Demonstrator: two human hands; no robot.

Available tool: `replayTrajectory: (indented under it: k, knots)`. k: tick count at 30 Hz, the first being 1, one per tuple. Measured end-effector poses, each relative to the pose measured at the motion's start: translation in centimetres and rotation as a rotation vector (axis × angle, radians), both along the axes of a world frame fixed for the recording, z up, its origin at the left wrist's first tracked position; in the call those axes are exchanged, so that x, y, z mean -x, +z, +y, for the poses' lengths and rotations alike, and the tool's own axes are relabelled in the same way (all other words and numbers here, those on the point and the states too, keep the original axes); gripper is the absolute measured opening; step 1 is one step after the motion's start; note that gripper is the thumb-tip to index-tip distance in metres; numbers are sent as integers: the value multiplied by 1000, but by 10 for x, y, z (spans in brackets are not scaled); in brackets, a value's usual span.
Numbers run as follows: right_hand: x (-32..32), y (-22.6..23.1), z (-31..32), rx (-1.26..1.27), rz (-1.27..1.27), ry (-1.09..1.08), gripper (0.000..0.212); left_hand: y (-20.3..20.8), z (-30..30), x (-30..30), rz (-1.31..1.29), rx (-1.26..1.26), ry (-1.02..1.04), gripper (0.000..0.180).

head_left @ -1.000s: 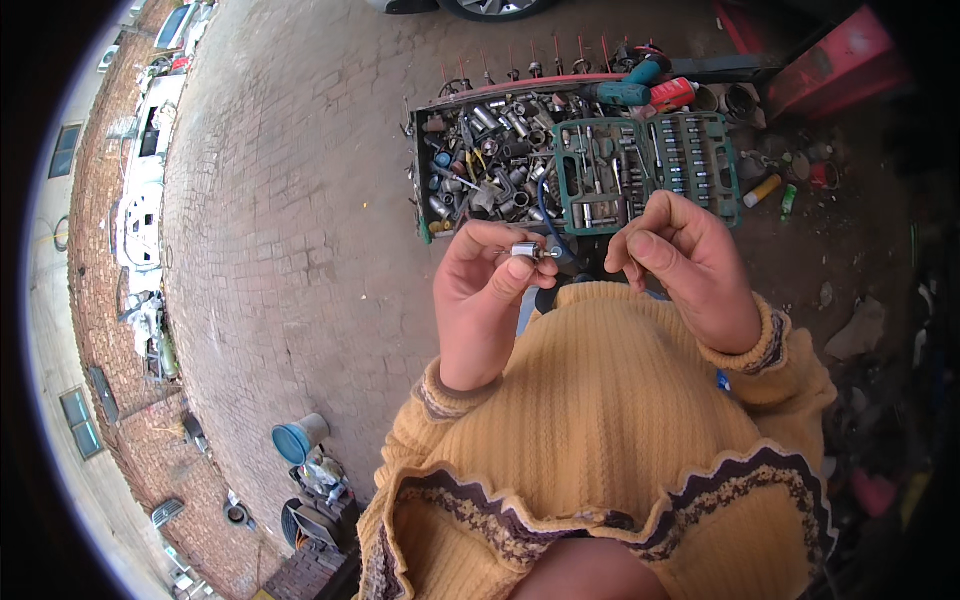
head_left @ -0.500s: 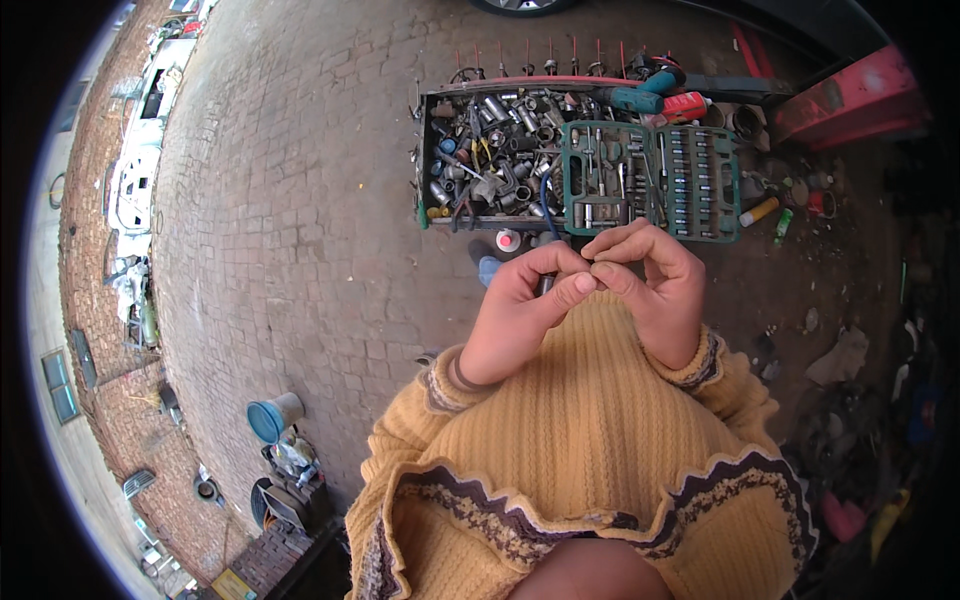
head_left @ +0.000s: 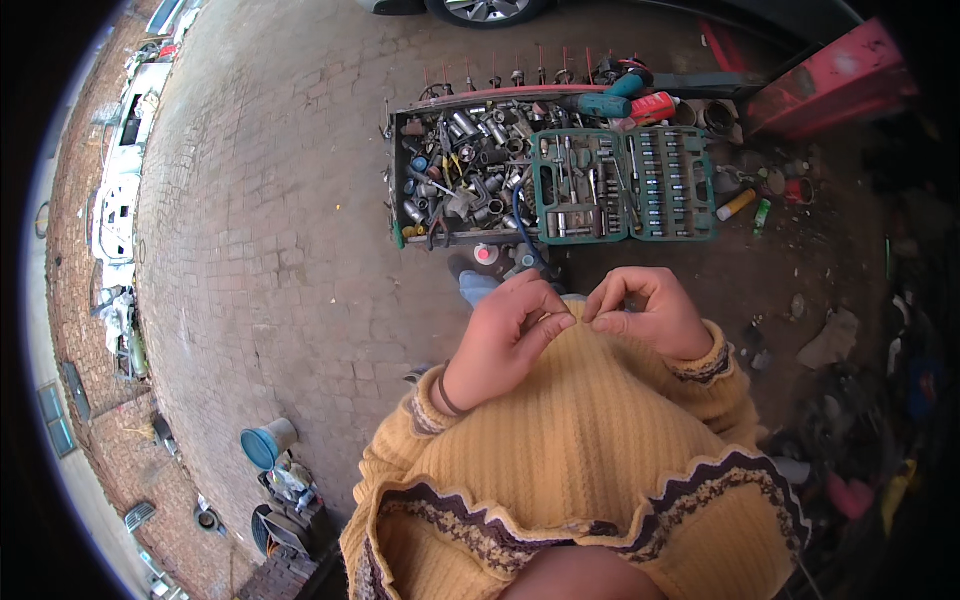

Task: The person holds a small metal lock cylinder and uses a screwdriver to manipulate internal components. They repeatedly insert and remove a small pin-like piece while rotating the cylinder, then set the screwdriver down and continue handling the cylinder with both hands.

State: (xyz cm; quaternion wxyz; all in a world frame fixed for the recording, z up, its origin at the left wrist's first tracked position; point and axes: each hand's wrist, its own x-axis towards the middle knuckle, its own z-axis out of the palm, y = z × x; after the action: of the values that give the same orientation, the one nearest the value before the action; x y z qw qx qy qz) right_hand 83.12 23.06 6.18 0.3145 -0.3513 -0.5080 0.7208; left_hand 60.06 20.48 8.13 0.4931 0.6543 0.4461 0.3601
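My left hand (head_left: pixel 510 335) and my right hand (head_left: pixel 648 315) meet fingertip to fingertip in front of my yellow knitted sweater (head_left: pixel 590 440). Both pinch a small metal part (head_left: pixel 579 321) that is almost hidden between the fingers. On the brick paving just beyond the hands stands an open tray of loose metal tools and sockets (head_left: pixel 455 180). A green socket set case (head_left: pixel 625 185) lies open right beside it. A dark band sits on my left wrist.
A teal power drill (head_left: pixel 600 103) and a red can lie behind the green case. A red box (head_left: pixel 830 80) stands at the far right and a car wheel (head_left: pixel 485 8) at the top. A blue bucket (head_left: pixel 265 443) and clutter are lower left; scattered debris lies along the right.
My hands were apart, the left one holding the small silver part. They have come together and dropped closer to my chest, both now pinching the part.
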Motion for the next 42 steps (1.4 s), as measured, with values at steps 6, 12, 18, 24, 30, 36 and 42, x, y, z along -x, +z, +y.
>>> replayTrajectory:
  k: [6, 12, 18, 24, 30, 36, 42]
  knots:
    - [-15, -114, 26, 148, -50, -374, 8, -16, 3, 3, -489, 505, 315, 25]
    - [3, -255, 67, -147, -623, -675, 13, -25, -2, 15, -720, 601, 385, 37]
    - [10, -285, 85, -595, -992, -572, 18, -14, -11, 23, -722, 543, 396, 31]
    - [5, -231, 96, -301, -797, -585, 17, -7, -11, 30, -701, 392, 459, 20]
    - [22, -65, 84, -491, -365, -497, 25, -3, 2, 29, -843, 238, 331, 17]
    - [51, 42, 39, -991, -192, -279, 37, 0, 9, 16, -934, 202, 201, 22]
    - [64, 50, 27, -1160, -256, -422, 34, 6, 3, 12, -806, 85, 193, 27]
